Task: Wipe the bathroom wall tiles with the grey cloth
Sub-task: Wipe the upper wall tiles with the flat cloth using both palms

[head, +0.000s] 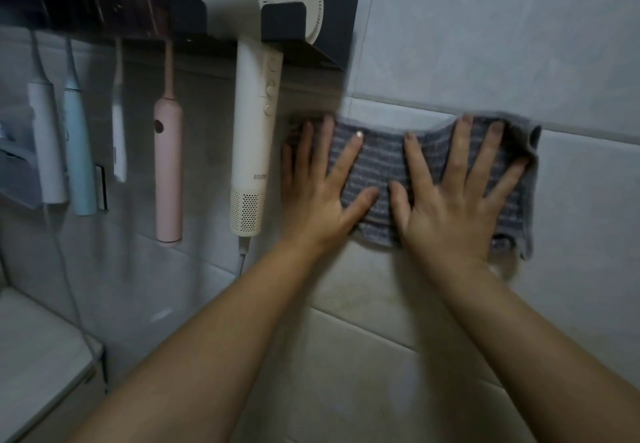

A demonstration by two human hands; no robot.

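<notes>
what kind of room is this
Most likely a home bathroom. The wall is covered in pale glazed wall tiles, a white hair dryer hangs in a black wall holder, and electric toothbrushes, one a pink toothbrush, hang in a row beside it.

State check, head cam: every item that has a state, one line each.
grey cloth: spread flat against the wall tiles, under both hands
left hand: fingers straight, pressing the cloth's left end
right hand: fingers spread, pressing the cloth's right part
hair dryer: hanging in the black holder, cord attached below
pink toothbrush: hanging, head up
blue toothbrush: hanging, head up
</notes>
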